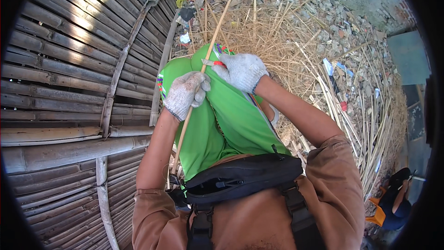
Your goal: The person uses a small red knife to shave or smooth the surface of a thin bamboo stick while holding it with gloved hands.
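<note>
A long, thin bamboo strip (pixel 217 28) slants across my lap, its far end over the litter and its near end by my waist. My left hand (pixel 186 93), in a white knitted glove, is closed around the strip over the left leg of my green trousers (pixel 240 115). In my gloved right hand (pixel 246 70) is a small knife (pixel 208 62) with a red handle. The short blade points left and lies across the strip, just beyond my left fingers. My right palm and part of the handle are hidden.
A bamboo slat wall (pixel 60 83) rises close on my left. Shavings (pixel 277 37) and rubble cover the ground ahead, with several bamboo strips (pixel 340 120) lying to the right. A black bag (pixel 245 178) sits at my waist. Another person (pixel 398 199) is at the lower right by an orange chair (pixel 378 212).
</note>
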Demonstrator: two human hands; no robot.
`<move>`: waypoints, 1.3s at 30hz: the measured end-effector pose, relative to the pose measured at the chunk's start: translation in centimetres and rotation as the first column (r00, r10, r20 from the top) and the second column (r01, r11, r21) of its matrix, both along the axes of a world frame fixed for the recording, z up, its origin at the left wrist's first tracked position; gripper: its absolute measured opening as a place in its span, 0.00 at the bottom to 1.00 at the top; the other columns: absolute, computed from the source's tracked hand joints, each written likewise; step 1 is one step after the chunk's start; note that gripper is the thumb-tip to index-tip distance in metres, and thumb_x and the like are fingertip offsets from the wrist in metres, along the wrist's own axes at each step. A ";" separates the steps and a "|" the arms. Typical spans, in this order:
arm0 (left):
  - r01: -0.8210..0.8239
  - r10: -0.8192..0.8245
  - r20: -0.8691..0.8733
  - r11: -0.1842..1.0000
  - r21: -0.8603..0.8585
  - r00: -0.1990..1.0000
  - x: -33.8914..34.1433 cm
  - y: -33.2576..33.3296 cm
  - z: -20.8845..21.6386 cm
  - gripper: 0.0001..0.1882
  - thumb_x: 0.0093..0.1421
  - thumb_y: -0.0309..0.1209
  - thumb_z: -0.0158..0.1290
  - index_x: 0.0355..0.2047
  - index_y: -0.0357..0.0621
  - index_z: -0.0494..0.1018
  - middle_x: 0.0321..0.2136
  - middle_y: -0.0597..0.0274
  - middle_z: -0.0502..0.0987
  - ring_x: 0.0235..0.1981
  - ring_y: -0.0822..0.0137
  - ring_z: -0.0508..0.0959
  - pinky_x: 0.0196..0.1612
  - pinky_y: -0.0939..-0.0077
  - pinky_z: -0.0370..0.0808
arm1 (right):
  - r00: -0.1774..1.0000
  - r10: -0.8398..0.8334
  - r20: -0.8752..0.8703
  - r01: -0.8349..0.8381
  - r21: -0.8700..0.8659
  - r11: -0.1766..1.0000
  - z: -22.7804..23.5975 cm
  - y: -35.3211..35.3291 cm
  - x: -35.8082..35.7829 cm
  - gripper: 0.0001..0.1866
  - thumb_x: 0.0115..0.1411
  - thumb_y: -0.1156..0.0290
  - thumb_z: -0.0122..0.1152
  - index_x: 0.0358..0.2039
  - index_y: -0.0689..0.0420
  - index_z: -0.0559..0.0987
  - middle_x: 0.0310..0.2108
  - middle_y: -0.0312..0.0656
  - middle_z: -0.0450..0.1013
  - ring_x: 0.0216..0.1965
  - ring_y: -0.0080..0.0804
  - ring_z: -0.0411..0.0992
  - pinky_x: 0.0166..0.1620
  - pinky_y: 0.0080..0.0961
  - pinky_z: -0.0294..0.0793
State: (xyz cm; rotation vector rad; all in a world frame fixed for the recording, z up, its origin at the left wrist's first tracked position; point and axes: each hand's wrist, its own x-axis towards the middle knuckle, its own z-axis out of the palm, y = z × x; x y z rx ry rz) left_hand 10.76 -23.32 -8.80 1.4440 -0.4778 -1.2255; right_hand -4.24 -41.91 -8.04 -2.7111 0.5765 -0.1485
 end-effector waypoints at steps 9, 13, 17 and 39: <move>-0.023 0.021 0.023 0.994 0.106 1.000 -2.2 5.4 1.7 0.14 0.78 0.36 0.51 0.46 0.37 0.79 0.26 0.68 0.78 0.15 0.79 0.67 0.15 0.82 0.59 | 1.000 -0.002 0.010 0.002 -0.012 1.000 -1.1 0.0 0.2 0.28 0.73 0.42 0.48 0.46 0.53 0.83 0.38 0.54 0.85 0.40 0.57 0.85 0.45 0.58 0.83; -0.048 0.042 0.040 0.989 0.143 0.998 -3.9 8.4 3.5 0.15 0.78 0.37 0.51 0.46 0.37 0.79 0.26 0.68 0.78 0.15 0.79 0.67 0.15 0.82 0.59 | 1.000 -0.008 -0.005 0.008 -0.005 1.000 -0.9 0.0 0.2 0.28 0.73 0.41 0.48 0.46 0.53 0.83 0.38 0.55 0.85 0.41 0.58 0.85 0.45 0.58 0.83; -0.076 0.063 0.073 0.979 0.188 0.995 -5.6 11.6 5.1 0.16 0.78 0.38 0.51 0.47 0.36 0.78 0.26 0.68 0.77 0.14 0.80 0.66 0.14 0.82 0.57 | 1.000 -0.017 0.014 0.017 0.003 1.000 -0.5 0.2 0.2 0.28 0.73 0.41 0.47 0.46 0.52 0.83 0.38 0.56 0.85 0.40 0.58 0.85 0.45 0.59 0.83; -0.040 0.040 -0.092 0.999 0.003 0.995 -3.4 6.6 2.1 0.16 0.79 0.37 0.50 0.47 0.33 0.76 0.25 0.66 0.76 0.13 0.80 0.64 0.13 0.84 0.61 | 0.998 -0.032 0.055 0.033 -0.019 0.999 -0.8 0.1 -0.1 0.27 0.72 0.42 0.50 0.43 0.55 0.83 0.36 0.55 0.85 0.38 0.59 0.85 0.44 0.60 0.83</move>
